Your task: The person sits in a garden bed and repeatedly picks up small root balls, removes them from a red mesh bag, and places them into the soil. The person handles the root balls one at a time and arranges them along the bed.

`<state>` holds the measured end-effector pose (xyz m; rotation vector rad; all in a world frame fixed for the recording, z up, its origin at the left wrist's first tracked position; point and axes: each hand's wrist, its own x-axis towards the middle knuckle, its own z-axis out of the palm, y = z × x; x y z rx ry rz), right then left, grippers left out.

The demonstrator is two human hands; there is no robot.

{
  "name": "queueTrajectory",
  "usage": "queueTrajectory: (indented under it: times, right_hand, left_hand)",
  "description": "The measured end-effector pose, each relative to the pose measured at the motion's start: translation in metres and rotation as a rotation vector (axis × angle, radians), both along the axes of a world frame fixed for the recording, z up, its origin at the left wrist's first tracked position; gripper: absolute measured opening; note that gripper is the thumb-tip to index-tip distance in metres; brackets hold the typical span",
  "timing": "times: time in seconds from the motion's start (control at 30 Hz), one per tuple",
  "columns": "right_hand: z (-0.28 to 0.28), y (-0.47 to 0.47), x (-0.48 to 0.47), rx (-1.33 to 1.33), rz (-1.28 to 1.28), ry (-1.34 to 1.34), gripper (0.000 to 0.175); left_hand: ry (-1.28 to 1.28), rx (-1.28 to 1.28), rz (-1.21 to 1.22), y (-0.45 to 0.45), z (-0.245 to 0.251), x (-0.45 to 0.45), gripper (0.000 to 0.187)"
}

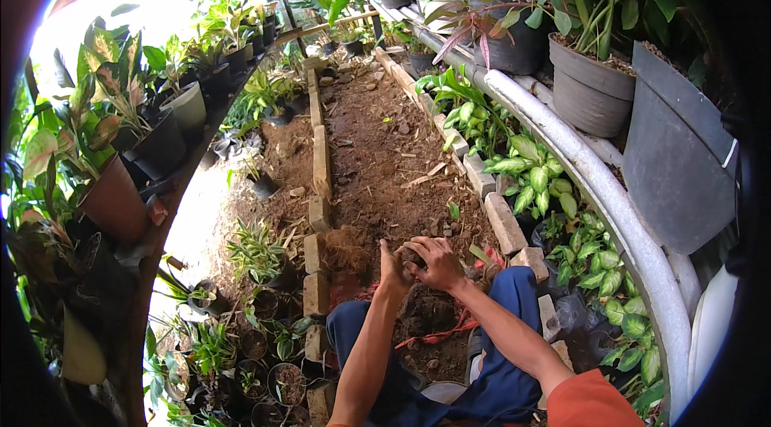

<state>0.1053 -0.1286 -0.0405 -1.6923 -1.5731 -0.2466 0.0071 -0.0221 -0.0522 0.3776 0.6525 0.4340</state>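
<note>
Both my hands are raised together over my lap in the head view, around a dark brown clump of soil (412, 256). My left hand (393, 268) supports its left side with the thumb side up; my right hand (438, 264) curls over it from the right. Below them lies a larger heap of dark soil (426, 309) between my knees, with red plastic strips (443, 330) around it. A mat of brown fibrous roots (344, 250) rests to the left of my hands. The underside of the clump is partly hidden by my fingers.
Bricks (505, 224) and a wooden board (321, 162) edge the dirt path (385, 150). Small potted plants (262, 255) stand at the left, below a shelf of larger pots. A white pipe (578, 168) and big grey pots (593, 86) line the right.
</note>
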Motion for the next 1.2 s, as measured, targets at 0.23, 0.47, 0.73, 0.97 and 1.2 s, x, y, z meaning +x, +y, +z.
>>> queueTrajectory:
  times: [0.23, 0.47, 0.73, 0.97, 1.2]
  right_hand:
    - [-0.008, 0.003, 0.012, -0.133, 0.083, 0.277, 0.061]
    - [-0.008, 0.006, 0.027, -0.032, 0.249, 1.516, 0.049]
    - [-0.003, 0.001, 0.037, 0.048, 0.150, 2.166, 0.033]
    - [-0.011, 0.007, 0.042, 0.073, 0.006, 1.957, 0.034]
    - [-0.003, 0.002, 0.039, 0.178, 0.070, 1.998, 0.029]
  left_hand:
    - [-0.260, 0.080, -0.310, 0.022, -0.012, -0.014, 0.094]
    - [0.227, 0.335, -0.186, 0.019, 0.032, -0.032, 0.080]
    - [0.331, 0.483, -0.199, 0.021, 0.021, -0.028, 0.061]
    - [0.351, 0.495, -0.202, 0.020, 0.017, -0.023, 0.059]
    - [0.377, 0.507, -0.175, 0.019, 0.017, -0.023, 0.058]
